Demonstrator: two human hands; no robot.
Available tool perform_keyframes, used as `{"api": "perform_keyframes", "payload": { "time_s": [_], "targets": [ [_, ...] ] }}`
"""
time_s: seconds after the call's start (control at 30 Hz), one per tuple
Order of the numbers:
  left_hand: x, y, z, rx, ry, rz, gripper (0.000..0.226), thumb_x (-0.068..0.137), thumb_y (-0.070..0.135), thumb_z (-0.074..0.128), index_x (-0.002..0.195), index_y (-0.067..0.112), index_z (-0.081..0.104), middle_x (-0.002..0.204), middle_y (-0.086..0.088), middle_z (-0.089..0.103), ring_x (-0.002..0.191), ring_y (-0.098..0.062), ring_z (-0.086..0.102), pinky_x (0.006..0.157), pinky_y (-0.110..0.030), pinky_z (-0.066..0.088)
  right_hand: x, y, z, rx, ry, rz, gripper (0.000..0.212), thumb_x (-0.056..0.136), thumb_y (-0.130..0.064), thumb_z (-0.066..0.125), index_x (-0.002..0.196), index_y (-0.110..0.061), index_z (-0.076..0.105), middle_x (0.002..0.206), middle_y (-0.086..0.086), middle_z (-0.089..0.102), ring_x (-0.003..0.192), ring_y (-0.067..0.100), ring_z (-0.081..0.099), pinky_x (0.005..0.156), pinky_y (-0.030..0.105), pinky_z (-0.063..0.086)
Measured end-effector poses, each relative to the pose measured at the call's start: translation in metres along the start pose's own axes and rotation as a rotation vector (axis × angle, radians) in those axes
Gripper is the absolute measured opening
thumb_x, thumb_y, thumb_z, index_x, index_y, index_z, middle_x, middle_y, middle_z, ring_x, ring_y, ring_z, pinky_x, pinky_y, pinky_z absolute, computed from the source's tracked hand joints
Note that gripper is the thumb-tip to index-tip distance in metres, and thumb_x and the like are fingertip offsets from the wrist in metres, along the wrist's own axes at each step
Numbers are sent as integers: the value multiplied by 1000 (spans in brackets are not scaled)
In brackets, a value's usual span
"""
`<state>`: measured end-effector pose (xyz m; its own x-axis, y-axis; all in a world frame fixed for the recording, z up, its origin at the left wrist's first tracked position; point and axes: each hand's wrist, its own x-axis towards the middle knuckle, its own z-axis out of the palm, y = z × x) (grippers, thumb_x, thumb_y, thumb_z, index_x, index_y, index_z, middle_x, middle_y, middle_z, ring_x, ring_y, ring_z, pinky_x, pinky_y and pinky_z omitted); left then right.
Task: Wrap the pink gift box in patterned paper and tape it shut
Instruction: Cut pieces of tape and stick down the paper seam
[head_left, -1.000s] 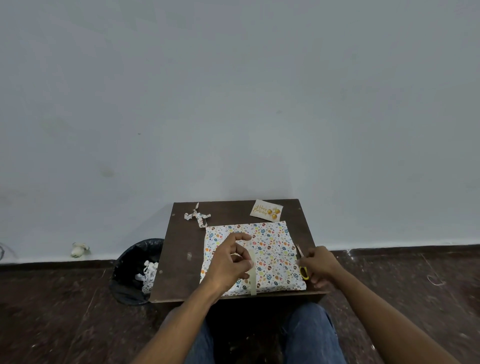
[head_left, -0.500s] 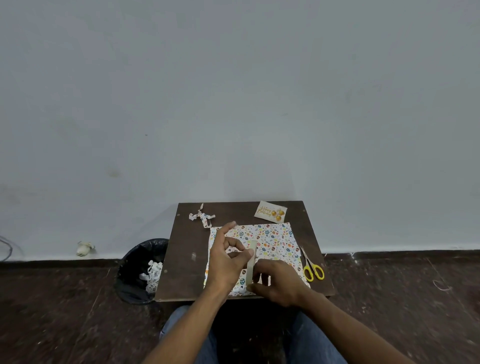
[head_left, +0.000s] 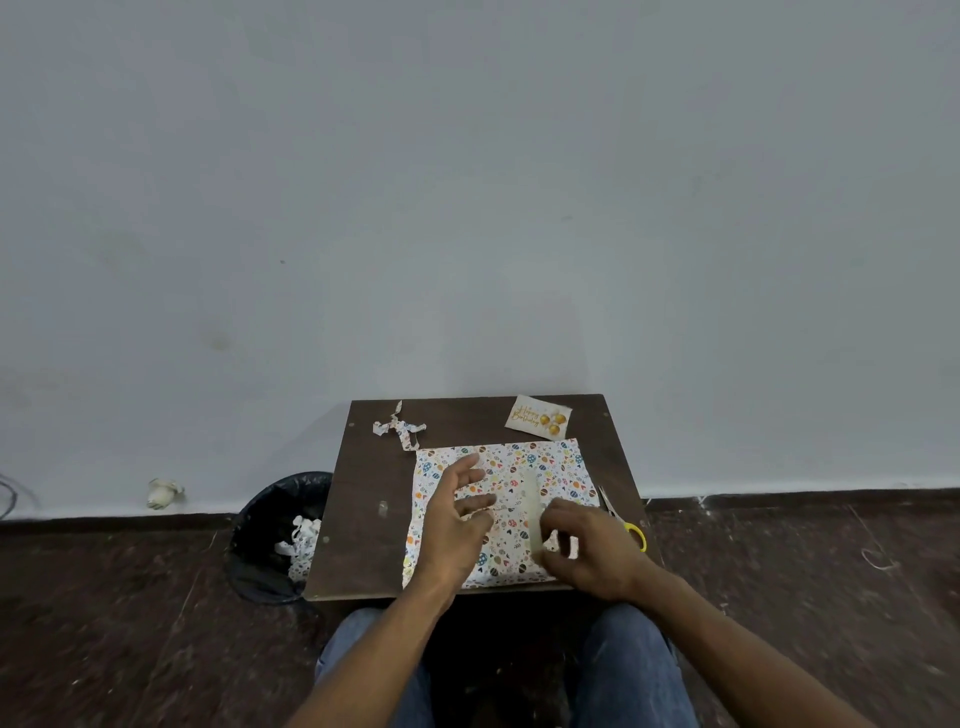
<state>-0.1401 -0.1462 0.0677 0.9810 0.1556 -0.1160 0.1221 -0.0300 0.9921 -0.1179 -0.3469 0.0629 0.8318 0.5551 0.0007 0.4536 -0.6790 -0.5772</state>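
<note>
In the head view, the box wrapped in patterned paper (head_left: 506, 512) is seen lying flat on the small dark table (head_left: 374, 499), with a pale strip of tape (head_left: 531, 512) laid along its top. The left hand (head_left: 454, 525) is held over the paper with fingers spread and nothing gripped, while the tape's near end is pinched by the curled fingers of the right hand (head_left: 592, 551). Yellow-handled scissors (head_left: 626, 522) are partly hidden behind the right hand, a birthday card (head_left: 540, 421) and a paper scrap (head_left: 400, 428) are seen at the far edge, and a black bin (head_left: 275, 535) stands on the floor at the left.
</note>
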Motion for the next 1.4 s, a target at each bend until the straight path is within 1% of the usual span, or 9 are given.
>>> {"api": "perform_keyframes", "payload": {
  "time_s": [0.1,0.27,0.53,0.7,0.8,0.87,1.0,1.13,1.4],
  "targets": [
    [2,-16,-5,251,-129,50,68,84,-10,57,124,44,45,128,10,55,120,1,51,83,-14,45,1,23,-15,-100,124,182,26,81,-50,56,89,-25,60,85,-15,63,70,8,60,62,27,44],
    [5,-33,-9,353,-174,50,56,84,-4,60,129,30,55,130,17,53,119,11,46,99,-27,42,21,57,-48,-398,38,443,24,94,-36,54,110,-19,53,99,4,66,79,23,60,67,29,43],
    [11,-37,-13,379,-163,66,51,86,-3,62,125,30,59,128,23,53,118,15,45,92,-6,36,56,90,-43,-505,48,547,35,94,-22,53,128,-24,58,120,3,67,100,26,65,86,38,52],
    [16,-32,-12,262,-148,16,52,86,-8,61,114,36,60,124,19,59,114,12,51,89,-18,46,65,95,-27,-499,17,560,23,92,-15,51,112,-19,64,114,2,67,93,28,65,75,35,49],
    [17,-30,-8,186,-143,-28,50,85,-12,59,111,31,63,121,11,63,112,0,57,79,-21,52,61,87,-16,-339,273,514,15,96,-24,55,103,-19,67,110,-3,66,83,24,64,68,32,48],
    [17,-30,-7,172,-143,-38,49,84,-12,59,110,29,63,120,10,63,110,-5,59,74,-17,51,60,64,-11,20,441,480,14,95,-23,60,98,-14,70,96,-3,69,74,15,61,64,29,47],
    [14,-29,-5,161,-142,-39,47,84,-11,59,114,25,64,119,10,64,109,-5,60,73,-15,50,52,4,2,662,316,414,19,93,-29,67,90,-11,73,77,3,68,58,14,57,47,26,46],
    [11,-27,-5,157,-130,-32,47,83,-10,61,110,29,63,115,8,65,107,-5,61,73,-18,51,49,-22,21,732,141,412,29,89,-40,70,88,-12,73,75,1,68,57,13,59,45,27,46],
    [11,-26,-14,149,-127,-36,48,80,-11,61,112,24,66,114,6,67,109,-5,62,82,-27,56,48,-31,26,841,150,454,11,90,-14,70,84,-6,71,70,6,66,51,11,54,44,25,44]
  ]
}}
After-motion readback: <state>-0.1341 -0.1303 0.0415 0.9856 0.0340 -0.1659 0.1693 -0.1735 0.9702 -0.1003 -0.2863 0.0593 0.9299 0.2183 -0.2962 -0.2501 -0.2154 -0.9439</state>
